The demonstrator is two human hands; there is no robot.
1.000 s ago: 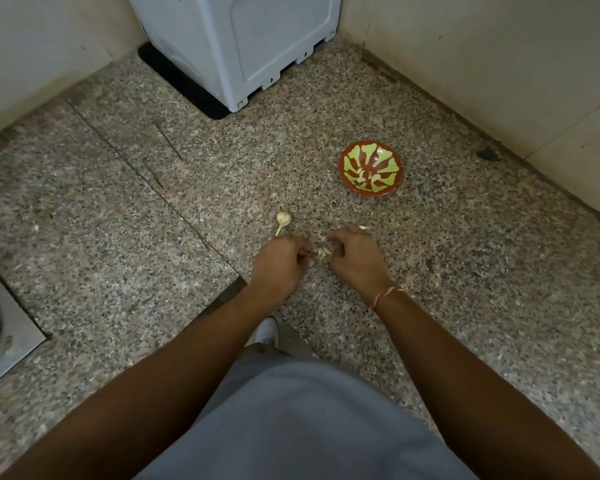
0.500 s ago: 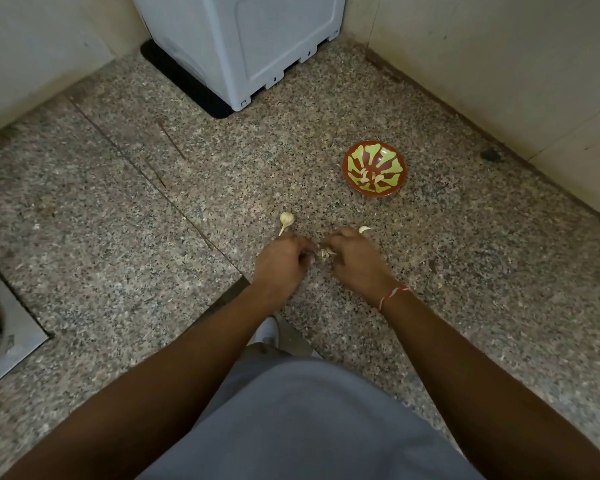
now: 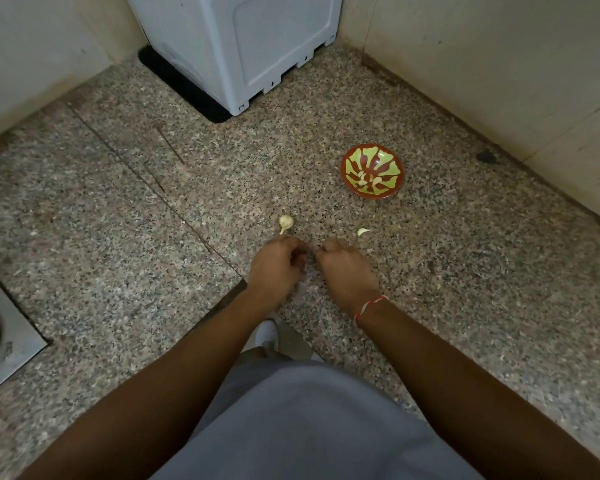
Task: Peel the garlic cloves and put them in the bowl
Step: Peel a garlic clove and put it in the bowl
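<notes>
left hand [image 3: 277,263] fingers curled | right hand [image 3: 347,268] curled | fingertips nearly meeting

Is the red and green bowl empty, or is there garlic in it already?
Not empty. The bowl stands upright on the floor, and a few pale cloves lie at its bottom. How many is too small to tell.

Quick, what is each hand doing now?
Left hand: fingers curled; what it holds cannot be told.
Right hand: fingers curled; what it holds cannot be told.
</notes>
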